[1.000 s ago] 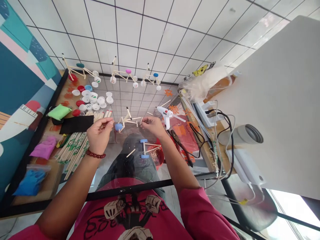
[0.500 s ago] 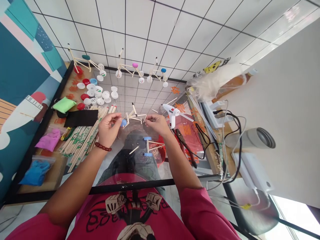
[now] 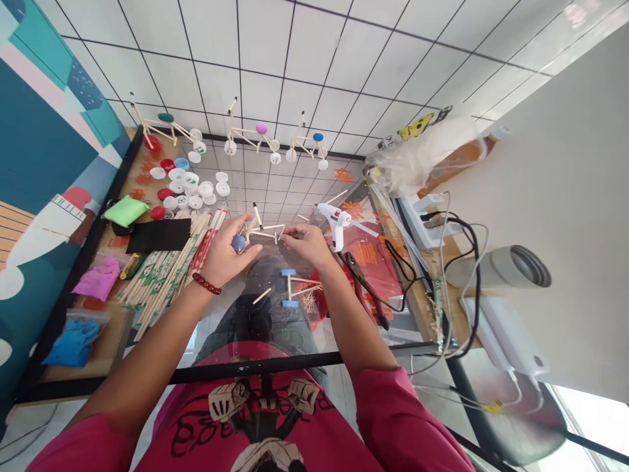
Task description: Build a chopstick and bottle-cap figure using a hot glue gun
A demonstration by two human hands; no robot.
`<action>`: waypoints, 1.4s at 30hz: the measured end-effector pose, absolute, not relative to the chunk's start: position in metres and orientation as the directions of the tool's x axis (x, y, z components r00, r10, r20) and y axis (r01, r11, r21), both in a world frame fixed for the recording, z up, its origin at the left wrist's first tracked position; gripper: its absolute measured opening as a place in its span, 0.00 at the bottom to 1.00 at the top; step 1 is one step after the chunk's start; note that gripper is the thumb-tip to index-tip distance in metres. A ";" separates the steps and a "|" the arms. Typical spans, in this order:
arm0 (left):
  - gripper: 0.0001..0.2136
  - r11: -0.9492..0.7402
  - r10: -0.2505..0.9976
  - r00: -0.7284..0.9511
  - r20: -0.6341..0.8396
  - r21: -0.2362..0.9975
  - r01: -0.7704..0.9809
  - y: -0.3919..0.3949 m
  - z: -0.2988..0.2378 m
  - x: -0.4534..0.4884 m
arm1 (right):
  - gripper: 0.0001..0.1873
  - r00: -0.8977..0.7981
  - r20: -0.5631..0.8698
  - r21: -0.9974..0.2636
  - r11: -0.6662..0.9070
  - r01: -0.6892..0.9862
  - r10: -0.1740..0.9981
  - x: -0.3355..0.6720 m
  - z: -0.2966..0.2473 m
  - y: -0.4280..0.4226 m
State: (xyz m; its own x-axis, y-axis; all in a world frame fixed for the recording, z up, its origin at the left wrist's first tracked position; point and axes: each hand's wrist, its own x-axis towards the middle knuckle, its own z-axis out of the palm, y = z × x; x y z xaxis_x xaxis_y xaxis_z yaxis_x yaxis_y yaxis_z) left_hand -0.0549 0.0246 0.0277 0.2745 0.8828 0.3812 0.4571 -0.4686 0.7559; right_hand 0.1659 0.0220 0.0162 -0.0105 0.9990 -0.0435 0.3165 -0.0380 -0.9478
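A small frame of wooden sticks (image 3: 265, 229) with a black-tipped upright stands on the glass tabletop, between my hands. Its left end has a round blue piece (image 3: 238, 242), perhaps a bottle cap. Around that end my left hand (image 3: 223, 252) is open, thumb and fingers apart; whether it touches is unclear. My right hand (image 3: 305, 242) pinches a short thin stick at the frame's right end; the fingers partly hide it. Closer to me lies a stick piece with two blue caps (image 3: 289, 288), and beside it a loose stick (image 3: 262, 295).
A white glue gun (image 3: 337, 225) and pliers (image 3: 366, 288) lie to the right. On the left are bundled chopsticks (image 3: 167, 275), white caps (image 3: 191, 187) and bagged clay (image 3: 73, 337). Finished-looking stick bicycles (image 3: 250, 134) line the back edge. Cables (image 3: 472, 288) hang at right.
My left hand has opened from a pinch and moved right, to the round blue piece. The right hand keeps its pinch at the frame's right end. The view has shifted slightly.
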 end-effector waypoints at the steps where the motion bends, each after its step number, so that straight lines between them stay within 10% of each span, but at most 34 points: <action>1: 0.26 -0.455 0.889 0.273 0.367 0.763 0.458 0.025 0.027 -0.054 | 0.12 -0.018 -0.037 -0.949 -0.030 0.313 0.999 0.166 0.017 0.022; 12: 0.18 -0.507 0.861 0.301 0.411 0.740 0.442 0.026 0.028 -0.049 | 0.13 -0.043 -0.009 -0.944 0.005 0.331 0.999 0.166 0.017 0.021; 24: 0.32 -0.456 0.890 0.219 0.401 0.790 0.408 0.025 0.017 -0.055 | 0.12 -0.025 -0.057 -0.945 -0.046 0.323 0.998 0.167 0.019 0.020; 31: 0.11 -0.477 0.854 0.115 0.507 0.678 0.559 -0.017 0.052 -0.075 | 0.06 -0.013 -0.015 -0.609 0.001 0.793 1.000 0.181 0.037 0.005; 37: 0.02 -0.517 0.833 0.553 0.021 0.389 0.763 -0.066 0.059 -0.061 | 0.10 -0.040 -0.136 -0.228 0.008 0.974 0.990 0.178 0.062 -0.012; 42: 0.09 -0.506 0.828 0.560 0.007 0.441 0.742 -0.073 0.045 -0.057 | 0.10 -0.023 0.024 -0.517 0.032 0.855 0.999 0.172 0.069 -0.034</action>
State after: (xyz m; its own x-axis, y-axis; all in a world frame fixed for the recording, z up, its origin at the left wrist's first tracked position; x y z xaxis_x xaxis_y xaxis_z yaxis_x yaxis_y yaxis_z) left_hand -0.0572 -0.0733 0.0448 0.5604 0.8282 0.0070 0.7417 -0.5056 0.4407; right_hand 0.1717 -0.0339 0.0686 -0.0226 0.9994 0.0244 0.8552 0.0320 -0.5174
